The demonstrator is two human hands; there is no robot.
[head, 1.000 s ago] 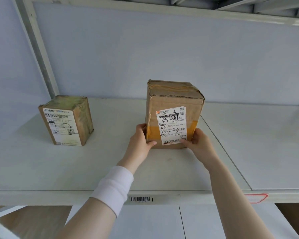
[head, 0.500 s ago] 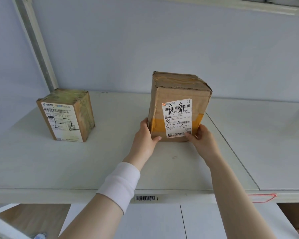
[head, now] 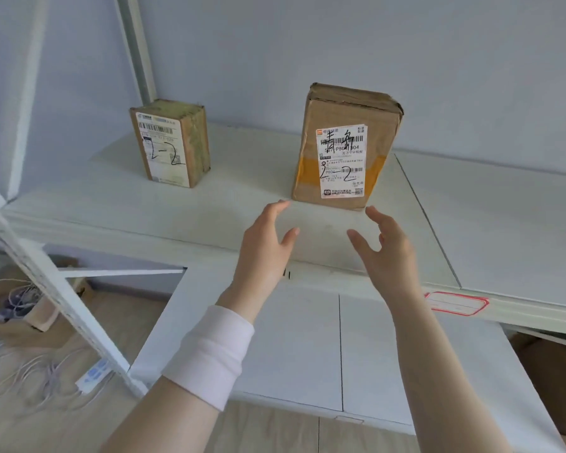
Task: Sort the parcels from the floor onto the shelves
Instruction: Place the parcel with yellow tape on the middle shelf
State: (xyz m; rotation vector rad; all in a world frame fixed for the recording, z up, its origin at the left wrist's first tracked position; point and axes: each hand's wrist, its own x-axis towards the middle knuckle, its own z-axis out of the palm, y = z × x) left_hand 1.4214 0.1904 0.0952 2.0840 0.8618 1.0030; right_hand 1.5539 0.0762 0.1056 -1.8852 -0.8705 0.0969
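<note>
On the shelf (head: 111, 207) stand two upright parcels (head: 170, 143) (head: 343, 148).

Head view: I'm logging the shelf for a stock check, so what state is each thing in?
Taller parcel: upright on the shelf, label facing out, held by neither hand.
Smaller parcel: upright on the same shelf, off to the left, apart from the taller one.
Left hand: open and spread, holding nothing.
Right hand: open, loosely bent, holding nothing.
</note>
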